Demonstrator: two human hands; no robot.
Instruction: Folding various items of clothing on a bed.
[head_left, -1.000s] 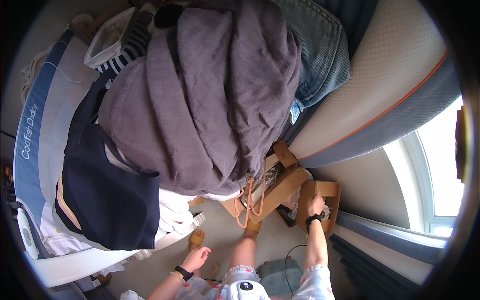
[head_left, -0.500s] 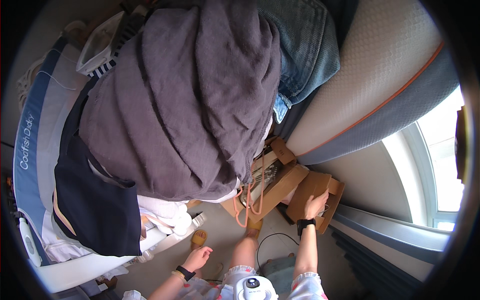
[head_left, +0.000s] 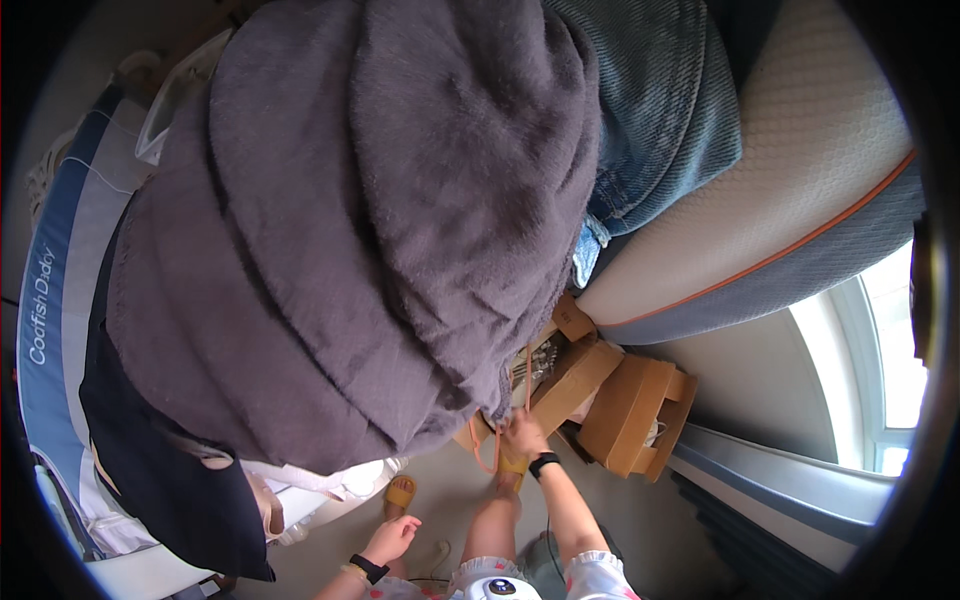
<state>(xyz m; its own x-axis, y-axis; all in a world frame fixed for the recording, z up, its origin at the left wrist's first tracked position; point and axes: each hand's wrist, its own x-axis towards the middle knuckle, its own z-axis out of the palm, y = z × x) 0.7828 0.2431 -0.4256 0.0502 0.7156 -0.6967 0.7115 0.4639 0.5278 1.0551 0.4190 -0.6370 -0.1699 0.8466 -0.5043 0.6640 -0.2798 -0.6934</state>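
Note:
A large grey-purple cloth (head_left: pixel 330 230) hangs in folds before me. Beneath its lower corner dangle thin orange-pink loops (head_left: pixel 484 452), like clothes hangers. My right hand (head_left: pixel 525 440) is at these loops and the cloth's edge, its fingers bent inward; what exactly they grip is hidden. Lower and to the left, my left hand (head_left: pixel 392 540) hovers in the air, its fingers curled with nothing visible in them. Just beyond my right hand stands an open cardboard box (head_left: pixel 575 385) with metal-looking items inside. A second cardboard box (head_left: pixel 630 415) sits to its right.
Blue denim (head_left: pixel 665 120) hangs beside the cloth, and a dark garment (head_left: pixel 170 480) at its left. A tall padded beige-grey panel (head_left: pixel 780 170) leans at the right, near a window (head_left: pixel 890 330). A blue-and-grey fabric rail (head_left: pixel 50 290) with white frame runs along the left.
My right hand has left the right cardboard box and moved left to the orange-pink loops. The cloth appears larger and lower in view. My left hand is slightly lower, still curled.

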